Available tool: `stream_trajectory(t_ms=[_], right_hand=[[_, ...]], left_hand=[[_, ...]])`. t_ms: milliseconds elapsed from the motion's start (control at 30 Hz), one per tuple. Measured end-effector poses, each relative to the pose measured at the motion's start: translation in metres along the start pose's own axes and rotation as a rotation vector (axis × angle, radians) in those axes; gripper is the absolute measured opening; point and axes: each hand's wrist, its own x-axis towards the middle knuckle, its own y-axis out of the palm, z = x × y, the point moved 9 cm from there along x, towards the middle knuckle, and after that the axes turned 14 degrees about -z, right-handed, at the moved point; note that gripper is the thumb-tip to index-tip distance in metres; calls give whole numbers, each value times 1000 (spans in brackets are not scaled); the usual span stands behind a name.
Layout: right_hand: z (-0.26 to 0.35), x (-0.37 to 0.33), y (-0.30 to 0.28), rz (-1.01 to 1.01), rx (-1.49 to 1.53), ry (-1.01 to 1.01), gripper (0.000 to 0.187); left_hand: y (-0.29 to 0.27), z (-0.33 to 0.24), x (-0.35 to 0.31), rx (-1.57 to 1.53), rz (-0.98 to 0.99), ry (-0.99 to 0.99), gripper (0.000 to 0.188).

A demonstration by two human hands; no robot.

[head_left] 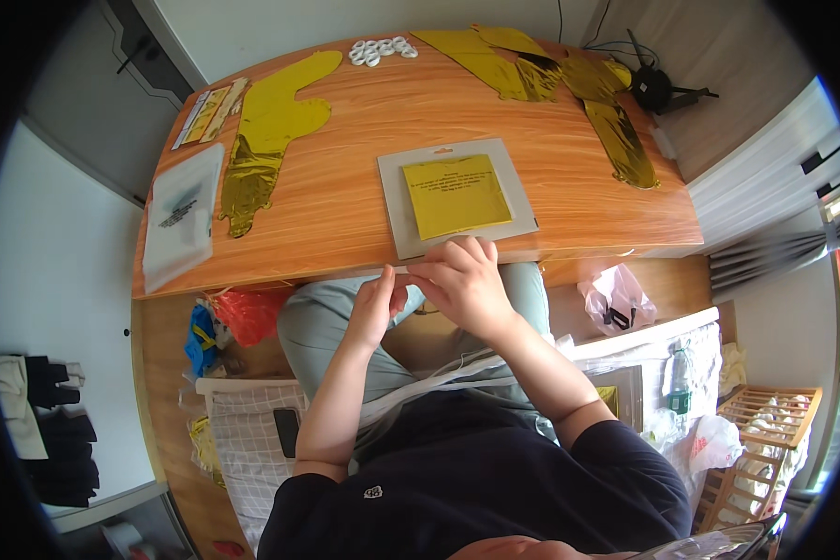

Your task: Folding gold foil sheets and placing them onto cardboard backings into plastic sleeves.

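Just off the table's near edge, above my lap, my left hand [374, 310] and my right hand [469, 291] meet at the fingertips. Both are closed in a pinch, and anything between the fingers is too small or hidden to make out. Right beyond them lies a grey card [394, 217] with a flat, folded gold foil packet [455, 213] on it, printed with small dark text. Flat gold foil balloons are spread farther off: one balloon [275, 119] at the left, another balloon [495, 65] at the back, and a strip-like foil piece [621, 140] at the right.
Several small white rings [380, 49] sit at the table's far edge. Clear plastic bags [183, 219] and printed cards [210, 114] lie on the left. A black router [651, 90] stands back right. Below are a red bag [250, 315], a pink bag [618, 299] and a phone [287, 432].
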Motion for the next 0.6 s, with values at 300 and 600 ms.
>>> stream_trajectory(t_ms=[300,600], right_hand=[[6,-4,6,-44,-49,5,22],[13,-11,10,1,-73,-155,28]], left_hand=[[5,-8,9,-191,-88,-24,53],[8,-14,7,-171,-148,-36,52]])
